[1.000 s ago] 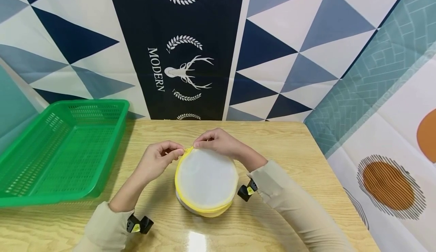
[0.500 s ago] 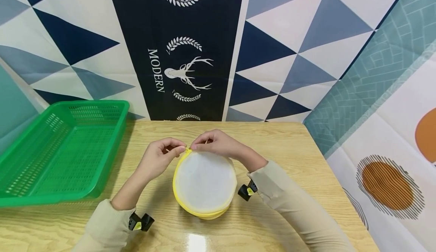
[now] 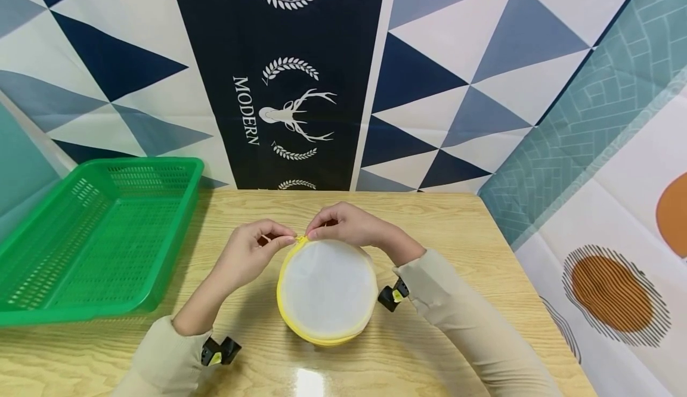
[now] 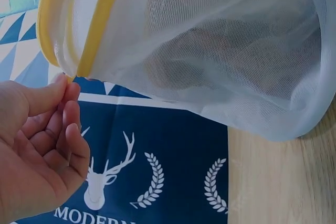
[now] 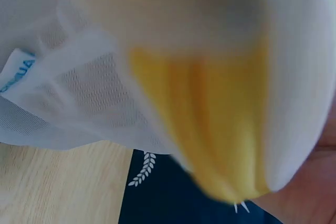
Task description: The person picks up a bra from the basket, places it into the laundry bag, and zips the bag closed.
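a mesh bag [image 3: 328,290] stands on the desk [image 3: 440,236], its round white top facing up, midway between the basket and the right edge and somewhat back from the far edge. the left hand [image 3: 249,251] pinches a small bit of yellow at the bag's rim between thumb and finger, its other fingers curled loosely in the wrist view. the right hand [image 3: 346,224] pinches the rim just beside it, on the side toward the desk's right edge; its own wrist view is too blurred to show the fingertips. the yellow trim [image 4: 100,24] runs in separate bands with white mesh between, and looks like a zip. something dim shows through the mesh, too unclear to name. a label [image 5: 17,71] sticks out from the bag's side. the green basket [image 3: 174,239] sits toward the desk's left end, well apart from the bag.

the likeliest trouble is a snag: if loose mesh folds into the trim between the two grips, it could jam or tear. the left grip has little to hold, so a sharp tug might slip off. uneven pulling could also buckle the soft wall and tip the bag.
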Demonstrator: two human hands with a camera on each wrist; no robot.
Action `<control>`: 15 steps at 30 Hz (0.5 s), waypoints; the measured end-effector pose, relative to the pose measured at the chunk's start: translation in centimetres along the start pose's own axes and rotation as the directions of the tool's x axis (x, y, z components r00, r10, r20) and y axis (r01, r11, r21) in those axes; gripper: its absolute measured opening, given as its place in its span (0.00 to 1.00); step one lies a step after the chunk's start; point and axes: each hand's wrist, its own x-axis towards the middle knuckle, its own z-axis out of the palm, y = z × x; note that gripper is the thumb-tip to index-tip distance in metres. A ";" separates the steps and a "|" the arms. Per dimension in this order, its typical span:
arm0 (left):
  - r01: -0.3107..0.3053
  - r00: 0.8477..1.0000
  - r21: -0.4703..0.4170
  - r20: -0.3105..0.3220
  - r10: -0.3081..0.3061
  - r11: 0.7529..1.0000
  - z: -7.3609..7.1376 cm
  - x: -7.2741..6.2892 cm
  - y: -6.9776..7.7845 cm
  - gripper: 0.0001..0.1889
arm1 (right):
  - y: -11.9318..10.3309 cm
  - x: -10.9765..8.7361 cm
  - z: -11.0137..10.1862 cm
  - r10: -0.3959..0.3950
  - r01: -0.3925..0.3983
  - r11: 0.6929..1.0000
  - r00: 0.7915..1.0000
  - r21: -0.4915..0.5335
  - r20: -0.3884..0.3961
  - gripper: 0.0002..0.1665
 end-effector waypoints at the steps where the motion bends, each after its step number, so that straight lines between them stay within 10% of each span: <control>1: -0.009 1.000 0.012 -0.002 0.009 1.000 0.0 -0.1 0.0 0.05 | 0.0 0.0 0.0 -0.004 0.004 1.000 1.000 0.001 0.001 0.10; 15: -0.053 0.998 0.077 -0.022 0.055 0.996 0.4 -0.8 -0.3 0.03 | 0.6 0.2 -0.2 -0.004 0.004 0.999 1.000 0.034 0.009 0.11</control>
